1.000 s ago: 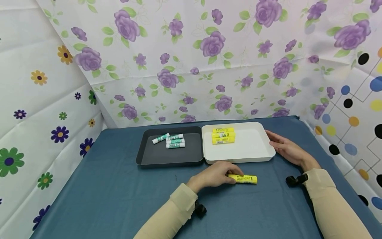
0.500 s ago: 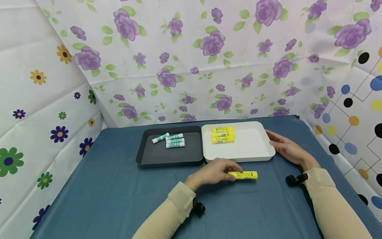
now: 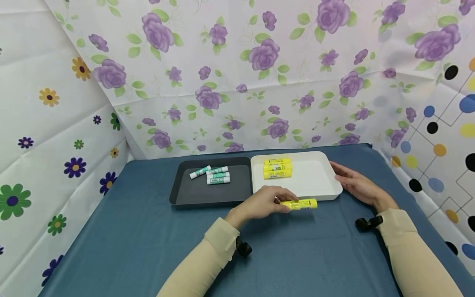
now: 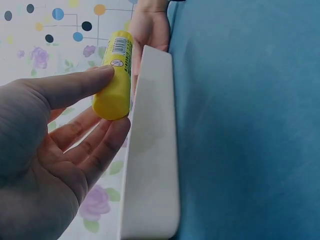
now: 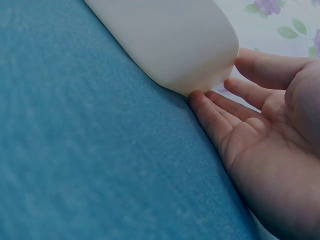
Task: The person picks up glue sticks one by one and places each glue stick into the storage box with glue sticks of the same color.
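A yellow glue stick (image 3: pixel 302 204) is pinched by its left end between the thumb and fingers of my left hand (image 3: pixel 265 202). It is raised off the cloth just before the front wall of the white tray (image 3: pixel 315 181). The left wrist view shows the glue stick (image 4: pixel 114 75) beside the tray's wall (image 4: pixel 152 150). My right hand (image 3: pixel 360 183) lies at the tray's right end, and its extended fingers (image 5: pixel 207 112) touch the tray's corner in the right wrist view. Inside the white tray, several yellow glue sticks (image 3: pixel 277 168) lie side by side.
A dark grey tray (image 3: pixel 193 196) stands against the white tray's left side. Several white-and-green sticks (image 3: pixel 218 175) lie in it, one of them slanted. Blue cloth (image 3: pixel 148 231) covers the table, with a flowered curtain (image 3: pixel 222 82) behind it.
My left hand has lifted the yellow glue stick off the table and carried it toward the white tray, slightly leftward. My right hand has stayed at the tray's right end.
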Available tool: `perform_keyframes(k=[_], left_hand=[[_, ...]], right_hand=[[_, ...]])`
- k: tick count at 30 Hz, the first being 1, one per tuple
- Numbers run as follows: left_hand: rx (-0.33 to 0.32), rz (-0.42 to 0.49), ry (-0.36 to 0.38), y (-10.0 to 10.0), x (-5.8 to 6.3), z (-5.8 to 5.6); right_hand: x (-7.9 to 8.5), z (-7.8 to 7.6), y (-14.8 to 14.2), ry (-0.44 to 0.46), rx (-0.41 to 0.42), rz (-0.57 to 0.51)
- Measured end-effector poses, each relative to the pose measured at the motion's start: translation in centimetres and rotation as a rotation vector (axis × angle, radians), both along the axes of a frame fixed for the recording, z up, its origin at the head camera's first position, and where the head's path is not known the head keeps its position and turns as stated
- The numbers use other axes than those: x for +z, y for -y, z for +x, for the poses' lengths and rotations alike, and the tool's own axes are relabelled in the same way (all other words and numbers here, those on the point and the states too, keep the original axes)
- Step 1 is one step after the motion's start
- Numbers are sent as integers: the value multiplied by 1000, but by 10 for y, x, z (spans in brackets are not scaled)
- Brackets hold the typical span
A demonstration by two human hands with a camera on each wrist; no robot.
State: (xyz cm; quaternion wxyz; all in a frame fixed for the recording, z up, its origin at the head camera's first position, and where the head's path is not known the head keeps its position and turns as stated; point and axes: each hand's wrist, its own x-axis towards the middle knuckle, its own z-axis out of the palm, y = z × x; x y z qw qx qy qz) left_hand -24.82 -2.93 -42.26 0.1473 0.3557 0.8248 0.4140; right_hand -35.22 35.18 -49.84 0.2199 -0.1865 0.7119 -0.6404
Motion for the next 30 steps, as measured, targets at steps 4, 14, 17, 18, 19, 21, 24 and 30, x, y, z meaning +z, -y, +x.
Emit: perform_keyframes(k=[4, 14, 17, 18, 19, 21, 24, 30], left_hand=[[16, -10, -21, 1, 8, -9], [35, -83, -102, -1, 30, -35], [38, -104, -112, -2, 36, -44], [40, -112, -116, -2, 37, -48], [44, -121, -120, -2, 39, -51], [53, -140, -126, -2, 42, -56], [64, -174, -130, -3, 45, -64], [78, -242, -113, -3, 49, -76]], right_hand=[[0, 0, 0, 1, 1, 2], [0, 0, -1, 6, 2, 4], [0, 1, -1, 9, 3, 5], [0, 1, -1, 10, 1, 3], [0, 0, -1, 9, 3, 2], [-1, 0, -1, 0, 16, 2], [-1, -1, -2, -3, 24, -3], [-1, -2, -3, 0, 19, -4]])
